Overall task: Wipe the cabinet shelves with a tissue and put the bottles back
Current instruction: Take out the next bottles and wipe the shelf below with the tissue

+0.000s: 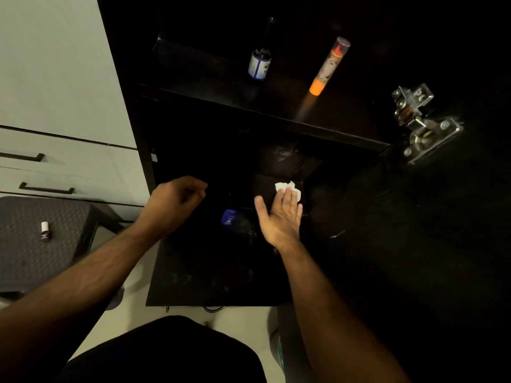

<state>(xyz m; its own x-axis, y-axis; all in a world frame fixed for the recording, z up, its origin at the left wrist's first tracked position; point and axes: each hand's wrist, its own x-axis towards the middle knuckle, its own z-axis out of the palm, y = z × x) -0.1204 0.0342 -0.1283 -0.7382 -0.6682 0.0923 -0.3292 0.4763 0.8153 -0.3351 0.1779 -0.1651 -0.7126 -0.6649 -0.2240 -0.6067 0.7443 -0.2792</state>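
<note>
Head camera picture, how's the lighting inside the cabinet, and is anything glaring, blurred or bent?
Head view: the cabinet interior is very dark, its lower shelf hard to read; the white tissue under the right hand stands out brightly; the orange tube throws a streaked reflection on the glossy upper shelf; wide-angle distortion tilts the drawers at left; no strong blur.

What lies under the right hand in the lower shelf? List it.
A crumpled white tissue pokes out beyond the fingertips of the right hand, pressed flat against the dark shelf. The rest of the tissue and the surface beneath the palm are covered.
</note>
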